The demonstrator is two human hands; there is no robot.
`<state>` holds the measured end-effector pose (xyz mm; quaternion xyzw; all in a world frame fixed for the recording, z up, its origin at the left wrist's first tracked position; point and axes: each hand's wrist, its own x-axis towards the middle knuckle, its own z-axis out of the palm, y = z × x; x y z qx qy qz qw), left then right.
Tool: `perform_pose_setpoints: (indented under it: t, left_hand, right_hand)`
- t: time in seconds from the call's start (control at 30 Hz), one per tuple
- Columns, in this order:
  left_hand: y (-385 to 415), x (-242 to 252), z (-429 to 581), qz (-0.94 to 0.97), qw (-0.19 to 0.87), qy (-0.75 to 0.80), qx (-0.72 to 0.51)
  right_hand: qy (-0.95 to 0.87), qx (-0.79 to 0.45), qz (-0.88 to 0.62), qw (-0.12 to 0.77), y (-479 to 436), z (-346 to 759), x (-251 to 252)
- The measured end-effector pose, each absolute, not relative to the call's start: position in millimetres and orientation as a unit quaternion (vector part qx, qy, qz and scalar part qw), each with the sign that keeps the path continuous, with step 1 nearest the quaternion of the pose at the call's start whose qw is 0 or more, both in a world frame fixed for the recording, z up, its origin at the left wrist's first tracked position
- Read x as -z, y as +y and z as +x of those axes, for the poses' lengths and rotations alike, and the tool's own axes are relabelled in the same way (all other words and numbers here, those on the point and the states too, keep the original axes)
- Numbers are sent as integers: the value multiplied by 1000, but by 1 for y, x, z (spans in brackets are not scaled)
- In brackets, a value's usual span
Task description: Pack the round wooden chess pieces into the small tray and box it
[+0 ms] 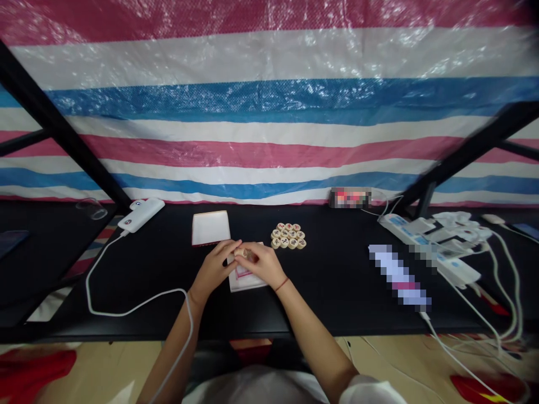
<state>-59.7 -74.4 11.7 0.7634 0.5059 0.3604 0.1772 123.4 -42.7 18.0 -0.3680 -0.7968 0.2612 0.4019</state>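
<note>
Both hands meet over a shallow white box with a pink-marked sheet or print in it. Round, cream-coloured Chinese chess pieces, at least one of them visible, are pinched between the fingertips. My left hand grips from the left, fingers bent and thumb underneath. From the right, my right hand closes on them too, its fingers partly hiding the pieces. Just beyond the right hand stand several more Chinese chess pieces in tidy rows, with red characters at the back and dark ones in front.
An upturned white box lid lies behind my left hand. A white power bank with a cable crossing my left forearm lies left. At right are a blurred-out phone and a power strip with plugs and cables. Striped sheeting hangs behind.
</note>
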Motion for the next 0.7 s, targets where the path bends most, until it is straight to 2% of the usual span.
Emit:
perform_pose_setpoints:
  t: [0.13,0.3,0.7]
  left_hand:
    - [-82,-5,-61,755,155,497,-398]
    - [-84,-4,-62,719,159,525,-427]
    - [-87,-8,-58,772,98,567,-268]
  right_hand:
    - [-798,-270,-350,410,-44,119,-12]
    - [-758,-255,-395,451,-40,131,-10]
    - [-739,-279,-413,454,-37,138,-10]
